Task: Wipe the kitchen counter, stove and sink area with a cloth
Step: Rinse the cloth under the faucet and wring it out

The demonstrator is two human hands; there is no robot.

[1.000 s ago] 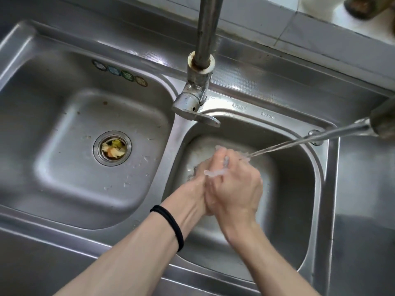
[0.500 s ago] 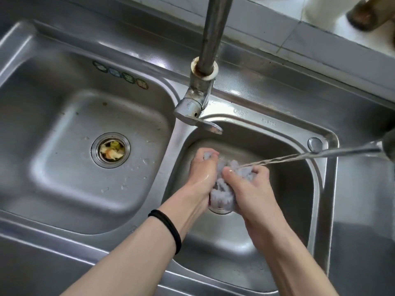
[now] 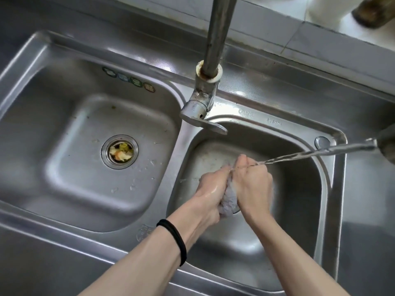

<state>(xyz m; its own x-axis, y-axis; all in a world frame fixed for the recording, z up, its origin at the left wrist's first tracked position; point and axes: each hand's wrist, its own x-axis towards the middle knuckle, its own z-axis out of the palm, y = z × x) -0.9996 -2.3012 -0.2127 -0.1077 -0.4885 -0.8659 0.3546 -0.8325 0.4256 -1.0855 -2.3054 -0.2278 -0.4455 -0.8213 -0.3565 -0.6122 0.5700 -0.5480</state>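
Cloth [image 3: 229, 200], pale grey and wet, is bunched into a wad between two bare hands over the right basin [image 3: 299, 210] of a steel double sink [image 3: 32, 52], seen from the head camera looking down. The left hand [image 3: 210, 189] grips the wad from the left with its fingers curled round it. The right hand [image 3: 253, 182] grips it from the right, fingers folded tight over the top; only a lower lump of fabric shows between the two palms. Both hands glisten with water. A thin stream of water [image 3: 299, 155] slants in from a spout [image 3: 386, 146] at the right edge and strikes the knuckles where the hands meet. A black hair band [image 3: 173, 240] circles the left wrist.

Behind the hands stands the tap body [image 3: 205, 101], with its lever [image 3: 203, 121] pointing towards the right basin and a tall pipe [image 3: 219, 28] rising out of the top of the frame. The left basin [image 3: 64, 167] is larger and holds scattered drops. Its round drain [image 3: 120, 151] contains yellow and orange food scraps. Four small round stickers [image 3: 128, 79] sit in a row on its back wall. Pale tiles [image 3: 320, 37] run along behind the sink.
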